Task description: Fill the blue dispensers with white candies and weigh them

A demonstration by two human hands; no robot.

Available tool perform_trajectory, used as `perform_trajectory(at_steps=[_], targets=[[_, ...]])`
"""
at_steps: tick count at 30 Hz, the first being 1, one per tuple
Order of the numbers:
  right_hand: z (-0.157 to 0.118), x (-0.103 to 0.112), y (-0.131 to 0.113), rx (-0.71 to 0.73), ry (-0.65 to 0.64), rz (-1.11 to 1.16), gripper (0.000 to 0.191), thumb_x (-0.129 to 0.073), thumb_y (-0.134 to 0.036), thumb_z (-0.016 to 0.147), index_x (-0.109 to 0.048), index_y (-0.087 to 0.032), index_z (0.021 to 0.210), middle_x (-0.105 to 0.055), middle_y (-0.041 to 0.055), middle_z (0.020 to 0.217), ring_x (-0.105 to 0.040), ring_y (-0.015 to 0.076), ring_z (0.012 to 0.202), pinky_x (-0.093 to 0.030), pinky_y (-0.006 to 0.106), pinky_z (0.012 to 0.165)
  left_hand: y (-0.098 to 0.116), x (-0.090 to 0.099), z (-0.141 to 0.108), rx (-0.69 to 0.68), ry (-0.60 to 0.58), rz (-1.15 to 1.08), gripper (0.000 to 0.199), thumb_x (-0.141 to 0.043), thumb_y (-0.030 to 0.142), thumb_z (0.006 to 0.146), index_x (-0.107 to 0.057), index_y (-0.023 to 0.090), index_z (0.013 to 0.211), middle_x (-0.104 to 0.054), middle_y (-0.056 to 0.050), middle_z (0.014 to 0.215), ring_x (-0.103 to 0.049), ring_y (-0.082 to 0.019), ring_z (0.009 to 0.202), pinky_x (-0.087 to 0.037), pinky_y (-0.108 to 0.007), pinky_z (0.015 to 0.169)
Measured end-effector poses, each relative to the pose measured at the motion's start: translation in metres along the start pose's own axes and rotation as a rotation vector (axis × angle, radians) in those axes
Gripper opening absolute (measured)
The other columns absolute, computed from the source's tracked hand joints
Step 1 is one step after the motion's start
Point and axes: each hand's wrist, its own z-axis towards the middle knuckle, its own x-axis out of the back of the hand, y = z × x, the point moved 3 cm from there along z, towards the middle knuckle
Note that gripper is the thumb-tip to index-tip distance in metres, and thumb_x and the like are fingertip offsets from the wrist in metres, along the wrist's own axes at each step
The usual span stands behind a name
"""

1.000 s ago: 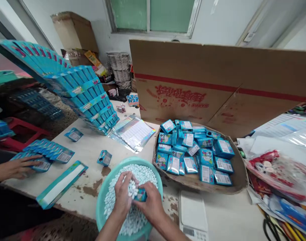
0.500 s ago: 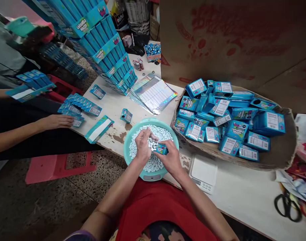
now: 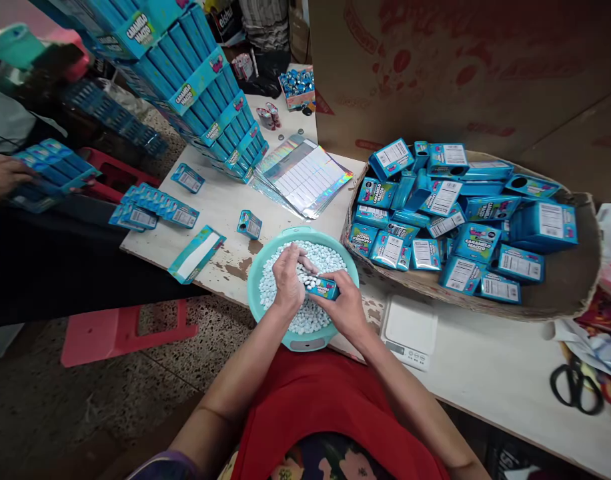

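A: Which way did the small blue box [image 3: 322, 288] point?

B: Its long axis ran nearly crosswise to the person, its left end toward the left hand [image 3: 288, 283] and its right end into the right hand [image 3: 343, 301].

A: And where was it?

B: Above the turquoise basin [image 3: 254, 287], which sat at the front edge of the bench [image 3: 480, 353], left of the white scale [image 3: 410, 327].

A: How did the hands stand?

B: The left was cupped, half curled, with a small heap of pale sweets [image 3: 304, 274] in it, right against the box's left end. The right had thumb and fingers closed on the box's right part.

A: What couldn't you make out?

B: The fingers hid the right end. Sweets crowded the left end, so I couldn't tell how far it was open or how full the box was. The tall stack of blue trays [image 3: 200, 97] was cut off at the top.

A: And its looks?

B: Bright blue, flat-sided, with pale lettering too small to read surely, and a green patch on the printed side.
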Motion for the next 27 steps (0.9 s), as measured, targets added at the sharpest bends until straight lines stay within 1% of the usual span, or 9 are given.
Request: perform_trajectory(at_steps=[2, 8, 14, 17, 20, 22, 24, 26, 27], targets=[[0.0, 0.0, -0.001, -0.01, 0.027, -0.014, 0.025, -0.072, -0.024, 0.073, -0.06, -0.023, 0.095, -0.061, 0.004, 0.093, -0.057, 0.0241, 0.092, -0.046, 0.037, 0.081, -0.002, 0.0, -0.003, 0.001, -0.031, 0.006, 0.034, -0.059, 0.05, 0.082, -0.055, 0.018, 0.071, -0.051, 0.003, 0.05, -0.058, -0.013, 0.052, -0.046, -0.024, 0.055], [-0.004, -0.002, -0.007, 0.008, 0.02, -0.032, 0.024, -0.069, -0.021, 0.074, -0.06, -0.023, 0.096, -0.06, 0.0047, 0.094, -0.056, 0.0247, 0.094, -0.045, 0.038, 0.083, 0.002, 0.003, -0.007, -0.069, -0.009, -0.039, 0.028, -0.061, 0.041, 0.083, -0.054, 0.018, 0.07, -0.052, 0.003, 0.054, -0.06, -0.013, 0.055, -0.047, -0.024, 0.058], [-0.003, -0.008, -0.001, 0.002, 0.012, 0.012, 0.024, -0.07, -0.021, 0.073, -0.062, -0.022, 0.096, -0.06, 0.0037, 0.091, -0.057, 0.0234, 0.091, -0.046, 0.036, 0.079, 0.005, 0.001, -0.001, -0.037, -0.009, -0.044, 0.03, -0.06, 0.046, 0.083, -0.054, 0.018, 0.075, -0.052, 0.003, 0.051, -0.057, -0.012, 0.048, -0.045, -0.023, 0.05], [-0.002, -0.011, 0.0, 0.013, -0.005, 0.049, 0.025, -0.07, -0.02, 0.073, -0.062, -0.022, 0.097, -0.061, 0.0037, 0.092, -0.058, 0.0227, 0.091, -0.046, 0.034, 0.079, 0.003, 0.001, 0.0, -0.018, -0.025, -0.014, 0.031, -0.06, 0.048, 0.082, -0.054, 0.018, 0.076, -0.05, 0.004, 0.049, -0.05, -0.01, 0.041, -0.04, -0.021, 0.043], [-0.002, -0.01, 0.002, 0.008, 0.014, 0.048, 0.025, -0.071, -0.02, 0.073, -0.063, -0.021, 0.097, -0.062, 0.0043, 0.092, -0.058, 0.0227, 0.09, -0.046, 0.034, 0.079, 0.002, 0.005, -0.003, 0.007, -0.093, 0.004, 0.03, -0.058, 0.048, 0.084, -0.055, 0.019, 0.076, -0.049, 0.005, 0.047, -0.044, -0.007, 0.035, -0.035, -0.019, 0.037], [-0.001, -0.008, 0.004, 0.027, 0.015, 0.02, 0.025, -0.07, -0.02, 0.074, -0.063, -0.022, 0.098, -0.063, 0.0045, 0.093, -0.058, 0.0232, 0.092, -0.045, 0.035, 0.081, 0.007, 0.005, -0.002, -0.023, -0.151, 0.032, 0.028, -0.057, 0.045, 0.085, -0.056, 0.018, 0.077, -0.051, 0.004, 0.05, -0.046, -0.007, 0.037, -0.036, -0.019, 0.038], [-0.001, -0.006, 0.006, 0.056, -0.001, 0.015, 0.025, -0.07, -0.021, 0.075, -0.063, -0.023, 0.099, -0.064, 0.0046, 0.096, -0.058, 0.0235, 0.095, -0.045, 0.037, 0.084, 0.022, -0.005, 0.008, -0.082, -0.228, 0.119, 0.022, -0.063, 0.039, 0.082, -0.06, 0.017, 0.085, -0.057, 0.002, 0.057, -0.051, -0.007, 0.042, -0.04, -0.017, 0.04], [-0.002, -0.004, 0.009, 0.058, -0.004, 0.069, 0.025, -0.071, -0.026, 0.075, -0.063, -0.024, 0.099, -0.064, 0.0042, 0.096, -0.059, 0.0228, 0.095, -0.046, 0.037, 0.085, 0.046, -0.029, 0.03, -0.13, -0.294, 0.217, 0.031, -0.07, 0.031, 0.076, -0.06, 0.017, 0.102, -0.061, 0.002, 0.065, -0.056, -0.007, 0.047, -0.043, -0.015, 0.043], [-0.003, -0.003, 0.011, 0.044, 0.007, 0.114, 0.026, -0.073, -0.028, 0.074, -0.063, -0.024, 0.098, -0.063, 0.0039, 0.096, -0.059, 0.0222, 0.094, -0.047, 0.037, 0.085, 0.06, -0.044, 0.044, -0.145, -0.292, 0.231, 0.036, -0.07, 0.028, 0.076, -0.058, 0.017, 0.107, -0.06, 0.003, 0.067, -0.058, -0.007, 0.049, -0.044, -0.014, 0.045]])
